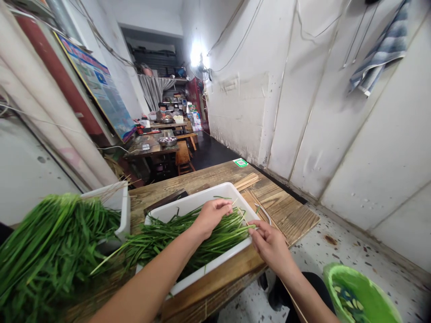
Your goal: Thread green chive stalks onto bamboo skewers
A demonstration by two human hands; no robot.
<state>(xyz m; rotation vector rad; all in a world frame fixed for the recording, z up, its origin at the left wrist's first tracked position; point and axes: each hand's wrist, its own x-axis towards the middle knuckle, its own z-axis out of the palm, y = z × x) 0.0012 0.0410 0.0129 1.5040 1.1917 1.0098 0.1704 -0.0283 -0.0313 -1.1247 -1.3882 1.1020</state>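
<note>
Garlic chives (188, 229) lie in a long white plastic tray (198, 278) on the wooden table. Over the tray's far right part, my left hand (213, 215) pinches a thin pale stalk end, apparently a chive. My right hand (269, 242), at the tray's right end, is closed on a thin bamboo skewer (243, 216). Its upper end points toward my left fingertips, and its tail seems to run down along my right forearm. Pale chive ends reach my right fingertips. How the skewer and stalks meet between my fingers is too small to make out.
At left, a big heap of chives (50, 242) spills over a second white tub (124, 211). Loose skewers (247, 181) lie on the wooden table (296, 215) beyond the tray. A green bucket (367, 291) stands on the floor at right. Further tables and a person are behind.
</note>
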